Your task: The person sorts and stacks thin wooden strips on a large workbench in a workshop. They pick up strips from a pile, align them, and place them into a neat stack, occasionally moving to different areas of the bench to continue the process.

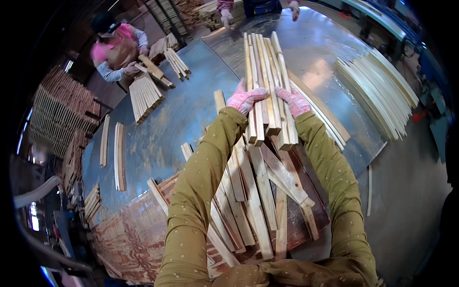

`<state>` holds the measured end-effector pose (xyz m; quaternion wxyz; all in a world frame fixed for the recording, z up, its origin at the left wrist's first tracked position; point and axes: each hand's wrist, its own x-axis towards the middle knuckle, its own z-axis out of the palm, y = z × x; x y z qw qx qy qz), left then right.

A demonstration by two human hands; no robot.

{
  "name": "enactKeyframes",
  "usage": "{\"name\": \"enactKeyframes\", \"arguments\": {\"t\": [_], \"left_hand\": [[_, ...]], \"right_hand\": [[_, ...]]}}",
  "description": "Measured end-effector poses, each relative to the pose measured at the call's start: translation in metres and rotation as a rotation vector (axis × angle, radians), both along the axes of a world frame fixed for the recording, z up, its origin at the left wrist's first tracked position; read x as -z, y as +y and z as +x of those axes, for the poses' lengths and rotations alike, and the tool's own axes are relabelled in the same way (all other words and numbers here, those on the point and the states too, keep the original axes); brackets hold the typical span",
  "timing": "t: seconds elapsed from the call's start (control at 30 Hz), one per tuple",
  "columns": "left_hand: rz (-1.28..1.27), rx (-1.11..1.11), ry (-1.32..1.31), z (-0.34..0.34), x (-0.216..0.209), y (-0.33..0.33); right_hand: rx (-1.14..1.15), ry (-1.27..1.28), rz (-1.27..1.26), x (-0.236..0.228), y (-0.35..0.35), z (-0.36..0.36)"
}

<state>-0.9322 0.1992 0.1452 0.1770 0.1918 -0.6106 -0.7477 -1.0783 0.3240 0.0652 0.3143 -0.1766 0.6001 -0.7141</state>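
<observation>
A bundle of pale wooden strips points away from me, held between my two gloved hands above the table. My left hand, in a pink and white glove, grips its left side with the thumb over the top. On the right side my right hand, gloved alike, presses against the strips. Their near ends stick out unevenly toward me. Below my forearms lies a loose, criss-crossed heap of wooden strips. Several longer strips lie just right of my right hand.
The metal-topped table has a brown board at its near side. Neat strips line its right edge. At the far left a person handles strips beside a stack. Another person's gloved hands show at the far edge.
</observation>
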Motion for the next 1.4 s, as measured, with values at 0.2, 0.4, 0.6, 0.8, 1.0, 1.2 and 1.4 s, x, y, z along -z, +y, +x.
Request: {"name": "enactKeyframes", "arguments": {"t": [0.2,0.4,0.6,0.8,1.0,1.2,1.4], "left_hand": [[-0.024,-0.06,-0.063,-0.073,-0.007,-0.029],[-0.241,-0.062,0.008,-0.098,-0.004,-0.05],[-0.812,-0.017,-0.22,-0.123,-0.004,-0.051],[-0.403,-0.334,0.072,-0.139,0.026,-0.067],[0.17,-0.251,0.051,-0.058,0.032,0.045],[0.304,-0.391,0.06,0.148,0.061,0.093],[0.357,-0.909,0.187,0.403,0.076,0.077]], "right_hand": [[-0.139,-0.124,-0.1,-0.042,-0.016,-0.055],[-0.22,0.21,-0.203,-0.039,-0.048,-0.1],[-0.257,0.039,-0.036,-0.004,-0.044,-0.17],[-0.473,0.379,-0.315,0.016,-0.04,-0.225],[-0.216,-0.438,-0.345,0.008,0.009,-0.107],[-0.55,-0.352,-0.091,0.037,0.084,0.014],[-0.427,0.024,0.118,-0.009,0.106,0.169]]}}
